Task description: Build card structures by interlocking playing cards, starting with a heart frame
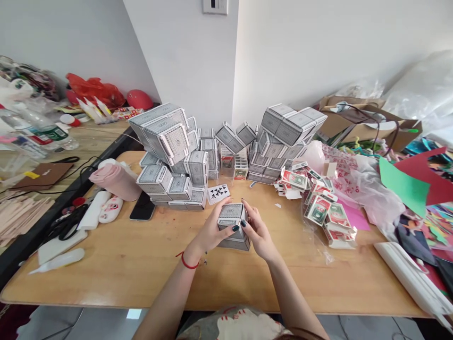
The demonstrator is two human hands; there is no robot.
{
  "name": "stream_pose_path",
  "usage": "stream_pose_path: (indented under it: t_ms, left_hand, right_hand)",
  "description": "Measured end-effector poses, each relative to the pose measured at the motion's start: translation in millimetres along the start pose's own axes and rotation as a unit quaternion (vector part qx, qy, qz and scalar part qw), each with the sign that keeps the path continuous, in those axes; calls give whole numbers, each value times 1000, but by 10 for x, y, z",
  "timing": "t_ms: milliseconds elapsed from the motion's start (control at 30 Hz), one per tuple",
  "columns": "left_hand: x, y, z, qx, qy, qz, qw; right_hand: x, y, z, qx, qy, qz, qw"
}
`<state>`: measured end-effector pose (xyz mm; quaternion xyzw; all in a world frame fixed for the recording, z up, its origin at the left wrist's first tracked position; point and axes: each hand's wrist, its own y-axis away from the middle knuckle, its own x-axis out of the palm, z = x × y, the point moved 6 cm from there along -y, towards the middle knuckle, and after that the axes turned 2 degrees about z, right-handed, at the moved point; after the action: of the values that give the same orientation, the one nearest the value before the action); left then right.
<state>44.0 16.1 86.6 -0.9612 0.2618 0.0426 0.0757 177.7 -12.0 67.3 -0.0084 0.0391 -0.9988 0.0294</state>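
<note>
Between my two hands, near the middle of the table, stands a box block made of playing cards (230, 215), patterned grey and white on its faces. My left hand (214, 226) wraps its left side, the thumb lying across the front top edge. On the opposite side my right hand (260, 231) presses the block, its thumb near the top corner. A single ten of clubs playing card (218, 193) lies face up just behind. Stacks of similar card blocks rise at the left (159, 130) and at the right (283, 125).
Empty playing card boxes (320, 208) are heaped to the right, beside plastic bags (371, 184) and coloured paper (405, 184). On the left are a phone (142, 208), a pink tumbler (115, 182), scissors (69, 224) and a glue bottle (65, 259).
</note>
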Motion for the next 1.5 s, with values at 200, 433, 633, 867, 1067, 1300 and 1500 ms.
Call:
stream_pose_path:
  t_ms: [200,433,633,867,1067,1300,1500]
  left_hand:
    - [25,27,-73,59,-88,-80,991]
    - [154,41,-220,132,-191,-69,970]
    - [188,38,-215,156,-218,-43,962]
    - [206,56,-238,153,-249,-44,955]
    - [195,45,-264,154,-243,-29,957]
    - [182,25,-310,129,-172,-32,976]
    - [45,-120,-217,59,-83,-90,991]
  right_hand:
    - [31,-18,10,-11,-72,-31,997]
    - [23,-33,54,2,-65,-48,997]
    - [6,0,16,-1,-66,-82,994]
    - [19,16,53,-1,-44,-106,993]
    - [43,27,48,-4,-32,-115,993]
    - [70,-57,91,-2,-31,-86,996]
    - [2,-59,134,37,-79,-48,995]
